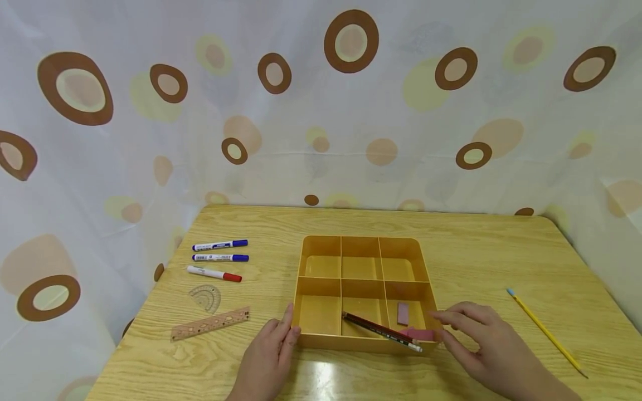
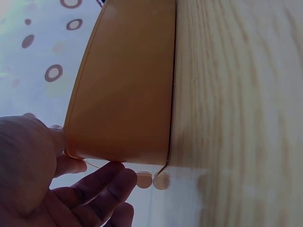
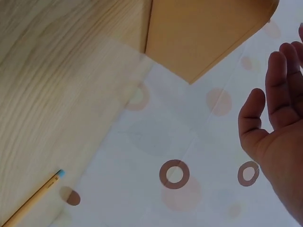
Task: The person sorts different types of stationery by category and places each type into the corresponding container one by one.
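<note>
An orange divided tray (image 1: 321, 342) with two rows of compartments stands on the table. My left hand (image 1: 268, 353) holds its front left corner, thumb at the rim and fingers along the outer side. Two dark pencils (image 1: 373, 326) lie slanted across the front middle and front right compartments, their ends over the front rim. Pinkish erasers (image 1: 403, 313) are in the front right compartment. Beside the tray's right side is my right hand (image 1: 489, 340), fingers loosely bent and holding nothing. Whether its fingertips touch the rim in the head view I cannot tell; the right wrist view (image 3: 279, 127) shows a gap.
On the left lie two blue-capped markers (image 1: 220, 258), a red-capped marker (image 1: 213, 273), a clear protractor (image 1: 207, 298) and a brownish ruler (image 1: 210, 324). A yellow pencil (image 1: 546, 332) lies at the right. A patterned curtain (image 1: 301, 111) surrounds the table's back and sides.
</note>
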The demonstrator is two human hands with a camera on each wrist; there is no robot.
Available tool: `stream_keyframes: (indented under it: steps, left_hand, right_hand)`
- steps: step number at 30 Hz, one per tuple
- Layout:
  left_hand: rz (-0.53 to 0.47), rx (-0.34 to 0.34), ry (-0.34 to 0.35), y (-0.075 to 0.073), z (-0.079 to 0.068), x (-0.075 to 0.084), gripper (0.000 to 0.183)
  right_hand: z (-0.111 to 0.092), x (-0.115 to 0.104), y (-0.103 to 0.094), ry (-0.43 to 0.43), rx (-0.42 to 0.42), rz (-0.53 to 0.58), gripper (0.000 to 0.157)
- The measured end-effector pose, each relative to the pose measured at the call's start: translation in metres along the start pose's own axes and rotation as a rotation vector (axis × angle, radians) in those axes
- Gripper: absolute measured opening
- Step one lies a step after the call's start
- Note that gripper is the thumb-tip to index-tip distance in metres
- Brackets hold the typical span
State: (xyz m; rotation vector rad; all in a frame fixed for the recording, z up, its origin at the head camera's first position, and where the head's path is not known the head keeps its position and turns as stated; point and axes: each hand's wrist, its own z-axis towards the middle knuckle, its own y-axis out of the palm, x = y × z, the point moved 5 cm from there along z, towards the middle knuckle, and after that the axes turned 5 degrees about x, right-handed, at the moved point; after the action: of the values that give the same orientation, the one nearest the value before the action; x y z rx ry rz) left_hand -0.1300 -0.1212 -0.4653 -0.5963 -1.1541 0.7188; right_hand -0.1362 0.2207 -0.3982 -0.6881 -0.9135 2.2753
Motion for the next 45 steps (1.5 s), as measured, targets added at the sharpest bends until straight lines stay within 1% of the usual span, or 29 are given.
stream_keyframes:
  steps: [2,5,7,12,15,18,20,21,22,25,27,30,32,35,36,37,40,43,45]
  left_hand:
    - [0.003,-0.005,-0.008,0.0,0.0,0.0,0.049]
    - [0.005,-0.02,-0.024,0.001,0.0,-0.001,0.051]
    - [0.007,-0.027,-0.029,0.0,0.0,-0.002,0.052]
    - [0.006,-0.033,-0.028,0.0,-0.001,-0.002,0.051]
    - [0.002,-0.037,-0.024,0.0,-0.001,-0.002,0.051]
    - [0.004,-0.031,-0.016,0.001,-0.001,-0.002,0.051]
    - [0.009,-0.027,-0.014,0.001,-0.001,-0.002,0.051]
    - [0.008,-0.028,-0.014,0.001,-0.001,-0.003,0.051]
    - [0.007,-0.028,-0.015,0.001,-0.001,-0.003,0.051]
    - [0.0,-0.036,-0.022,0.001,-0.001,-0.003,0.052]
    - [-0.004,-0.04,-0.026,0.001,-0.001,-0.003,0.052]
    - [-0.004,-0.037,-0.027,0.001,-0.001,-0.002,0.051]
    - [0.001,-0.035,-0.027,0.001,0.0,-0.003,0.051]
    - [0.007,-0.036,-0.033,0.002,-0.001,-0.003,0.051]
    - [0.007,-0.037,-0.033,0.002,-0.001,-0.004,0.051]
    - [0.009,-0.039,-0.034,0.002,-0.001,-0.004,0.051]
    - [0.013,-0.037,-0.033,0.002,-0.001,-0.004,0.051]
    - [0.014,-0.041,-0.04,0.001,0.0,-0.003,0.051]
    - [0.012,-0.053,-0.053,0.001,0.0,-0.004,0.052]
  right_hand:
    - [-0.007,0.009,-0.003,0.096,-0.044,-0.067,0.036]
    - [-0.02,0.027,-0.008,0.201,-0.073,-0.17,0.033]
    - [-0.03,0.04,-0.011,0.262,-0.099,-0.21,0.033]
    - [-0.059,0.072,-0.023,0.371,-0.164,-0.323,0.033]
    - [-0.075,0.085,-0.03,0.408,-0.175,-0.383,0.026]
    - [-0.087,0.096,-0.037,0.397,-0.163,-0.447,0.026]
    - [-0.094,0.101,-0.04,0.373,-0.166,-0.497,0.027]
    - [-0.098,0.104,-0.042,0.364,-0.154,-0.514,0.029]
    - [-0.101,0.107,-0.044,0.372,-0.164,-0.53,0.033]
    - [-0.111,0.116,-0.046,0.449,-0.214,-0.572,0.036]
    - [-0.116,0.122,-0.047,0.533,-0.251,-0.585,0.039]
    - [-0.124,0.132,-0.047,0.632,-0.31,-0.591,0.045]
    - [-0.13,0.139,-0.045,0.706,-0.408,-0.56,0.055]
    - [-0.137,0.148,-0.041,0.77,-0.549,-0.547,0.06]
    - [-0.138,0.15,-0.04,0.773,-0.593,-0.542,0.06]
    - [-0.139,0.151,-0.039,0.77,-0.618,-0.537,0.06]
    - [-0.136,0.152,-0.037,0.73,-0.624,-0.546,0.05]
    - [-0.135,0.154,-0.034,0.716,-0.671,-0.542,0.047]
    - [-0.136,0.156,-0.032,0.725,-0.729,-0.53,0.044]
